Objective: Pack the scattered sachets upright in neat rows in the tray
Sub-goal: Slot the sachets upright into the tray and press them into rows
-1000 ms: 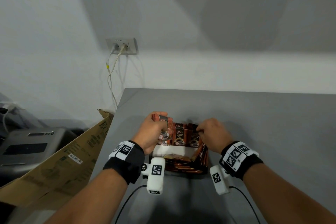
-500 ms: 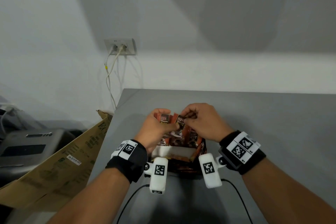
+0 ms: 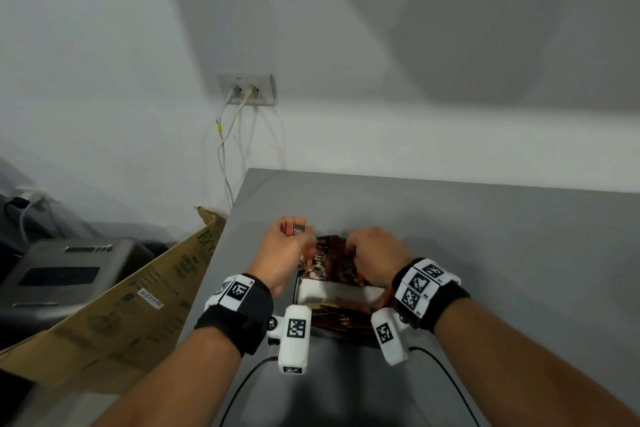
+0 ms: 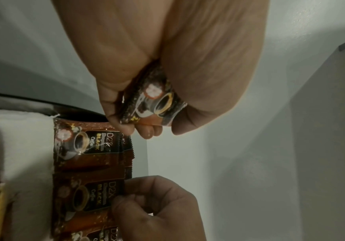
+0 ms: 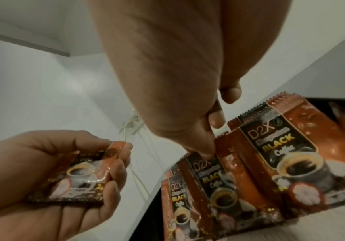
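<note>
Brown "D2X Black Coffee" sachets stand upright in a row [image 3: 320, 262] at the far side of a black tray [image 3: 297, 288] with a white liner [image 3: 339, 295]; more sachets lie flat in its near part [image 3: 341, 314]. My left hand [image 3: 284, 246] hovers over the tray's left far corner and grips a small stack of sachets [image 3: 298, 230] [image 4: 153, 104] [image 5: 81, 176]. My right hand [image 3: 370, 250] is at the row's right part, where its fingertips [image 5: 206, 150] pinch the top edge of one upright sachet [image 5: 208, 172] [image 4: 97, 197].
The tray sits near the left edge of a grey table [image 3: 485, 253]. A cardboard box [image 3: 121, 305] leans beside that edge, with a grey device [image 3: 62, 274] behind it. A wall socket [image 3: 247, 90] with hanging cables is above. Black cables [image 3: 242, 388] trail near the front.
My right hand went up to the left hand's stack, then came back down and right to the upright row in the tray. The left hand has barely moved.
</note>
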Demonstrator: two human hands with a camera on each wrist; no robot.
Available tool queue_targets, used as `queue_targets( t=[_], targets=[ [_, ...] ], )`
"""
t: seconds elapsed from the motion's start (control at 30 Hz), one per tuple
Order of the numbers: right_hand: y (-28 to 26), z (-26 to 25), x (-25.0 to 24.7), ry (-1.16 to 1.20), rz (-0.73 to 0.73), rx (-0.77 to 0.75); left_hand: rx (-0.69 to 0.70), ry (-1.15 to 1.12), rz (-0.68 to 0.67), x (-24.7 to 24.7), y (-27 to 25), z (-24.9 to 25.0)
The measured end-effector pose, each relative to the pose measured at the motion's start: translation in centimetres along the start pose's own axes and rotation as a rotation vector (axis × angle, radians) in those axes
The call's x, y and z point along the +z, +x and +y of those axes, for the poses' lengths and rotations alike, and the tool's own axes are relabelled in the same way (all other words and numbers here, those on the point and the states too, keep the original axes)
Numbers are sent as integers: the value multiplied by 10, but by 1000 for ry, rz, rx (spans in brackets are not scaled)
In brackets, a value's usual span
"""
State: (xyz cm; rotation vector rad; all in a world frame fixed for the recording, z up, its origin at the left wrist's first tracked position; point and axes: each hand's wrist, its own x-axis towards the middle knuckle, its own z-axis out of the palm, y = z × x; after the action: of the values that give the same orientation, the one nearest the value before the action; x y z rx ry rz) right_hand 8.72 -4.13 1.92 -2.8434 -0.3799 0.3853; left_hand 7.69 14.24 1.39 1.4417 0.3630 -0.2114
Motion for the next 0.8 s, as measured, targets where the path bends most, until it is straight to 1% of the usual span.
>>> queue_targets(
  t=[0.17, 0.27, 0.4, 0.5, 0.57, 0.63, 0.73, 0.8],
  targets=[
    [2, 2, 2, -36, 16, -26, -14, -21, -30, 0, 0, 0],
    [3, 2, 4, -17, 36, -34, -41, -36, -57, 1, -2, 1],
    [5, 7, 7, 55, 55, -37, 13, 27, -98, 3, -5, 1],
    [5, 12, -1, 201, 138, -30, 26, 38, -88, 2, -2, -3],
    [2, 11, -11, 388, 190, -29, 42, 45, -123, 3, 0, -4],
    [-3, 7, -22, 523, 193, -49, 74, 56, -172, 6, -1, -4],
    [-9, 1, -33, 582, 191, -73, 105, 44, -226, 13, -2, -1],
    [-8, 2, -38, 600, 223, -61, 125, 44, -204, 15, -1, 1]
  ],
)
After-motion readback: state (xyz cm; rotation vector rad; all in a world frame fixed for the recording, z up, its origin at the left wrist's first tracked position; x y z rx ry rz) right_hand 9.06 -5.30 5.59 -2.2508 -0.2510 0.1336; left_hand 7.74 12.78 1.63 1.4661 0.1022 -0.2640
